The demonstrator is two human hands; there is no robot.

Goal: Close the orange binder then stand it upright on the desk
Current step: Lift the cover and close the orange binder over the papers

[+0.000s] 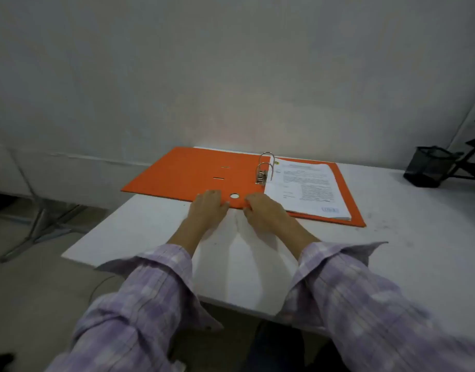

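Observation:
The orange binder (pixel 188 173) lies open and flat on the white desk (pixel 392 237), its left cover hanging past the desk's left edge. Metal rings (pixel 265 167) stand up in its middle, and a stack of printed pages (pixel 306 189) rests on the right cover. My left hand (pixel 208 208) and my right hand (pixel 260 210) both rest on the binder's near edge, either side of the round spine hole (pixel 234 196). Fingers of both hands curl over that edge; whether they grip it is unclear.
A black mesh pen holder (pixel 429 167) stands at the desk's far right beside a black rack (pixel 469 157). A plain wall rises just behind the desk. Metal legs of another stand (pixel 40 226) are on the floor at the left.

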